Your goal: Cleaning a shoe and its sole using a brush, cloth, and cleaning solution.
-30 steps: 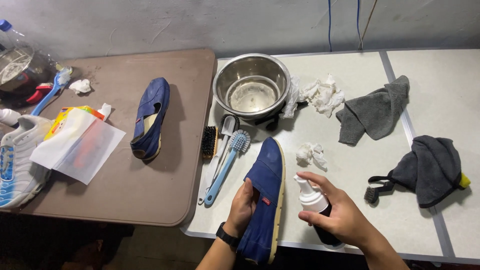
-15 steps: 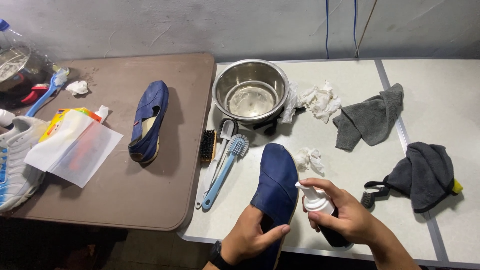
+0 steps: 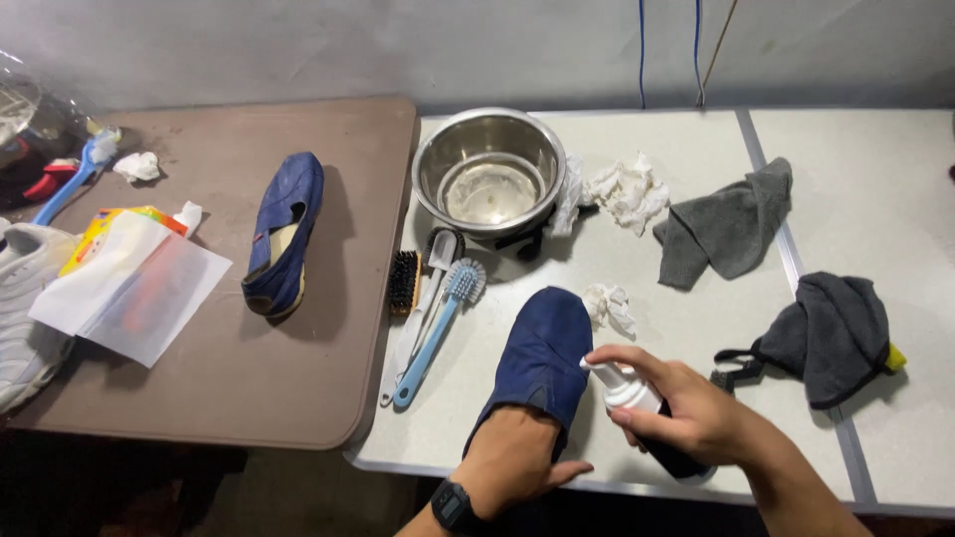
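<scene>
A dark blue slip-on shoe point(image 3: 542, 353) lies toe-away on the white table near its front edge. My left hand point(image 3: 512, 462), with a black watch on the wrist, is pushed into the shoe's opening and holds it. My right hand point(image 3: 686, 413) grips a dark spray bottle with a white pump head point(image 3: 627, 388), forefinger on top, the nozzle close to the shoe's right side. The matching blue shoe point(image 3: 286, 234) lies on its side on the brown table at left.
A steel bowl point(image 3: 489, 179) sits behind the shoe. Two blue and white brushes point(image 3: 438, 318) and a small black brush point(image 3: 403, 281) lie left of it. Crumpled tissues point(image 3: 625, 191), two grey cloths point(image 3: 731, 224), a white sneaker point(image 3: 25, 298) and a plastic packet point(image 3: 129, 278) surround the area.
My left hand has slid from the shoe's side into its opening and turned the shoe sole-down. The right hand brought the spray bottle closer to the shoe.
</scene>
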